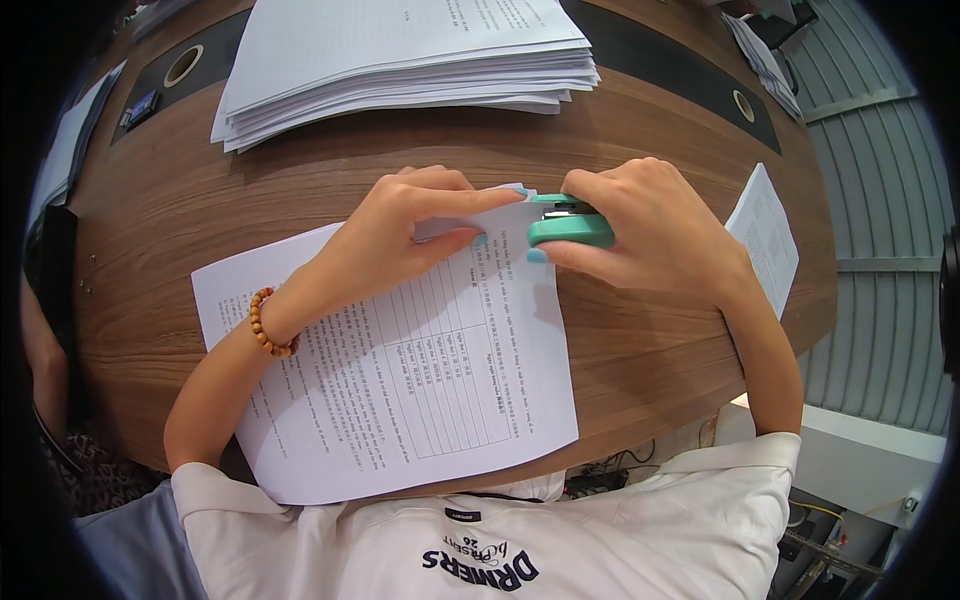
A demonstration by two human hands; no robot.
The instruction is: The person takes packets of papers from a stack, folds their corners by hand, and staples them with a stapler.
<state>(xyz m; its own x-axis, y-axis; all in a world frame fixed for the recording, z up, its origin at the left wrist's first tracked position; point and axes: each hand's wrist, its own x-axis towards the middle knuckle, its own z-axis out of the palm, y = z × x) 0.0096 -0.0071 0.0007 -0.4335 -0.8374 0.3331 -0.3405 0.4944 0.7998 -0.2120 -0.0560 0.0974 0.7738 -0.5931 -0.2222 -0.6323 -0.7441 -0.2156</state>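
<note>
Some bare wood (pixel 640 340) borders papers (pixel 400 400) under left hand (pixel 405 220), stapler (pixel 570 232) in right hand (pixel 655 222).

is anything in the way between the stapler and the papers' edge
Nothing visible stands between the stapler and the edge of the papers. The index fingertip of the left hand sits close beside the stapler's mouth.

Free gap before paper stack (pixel 400 50)

Wooden table (pixel 650 350), paper stack (pixel 400 55), printed sheets (pixel 440 400)
</note>
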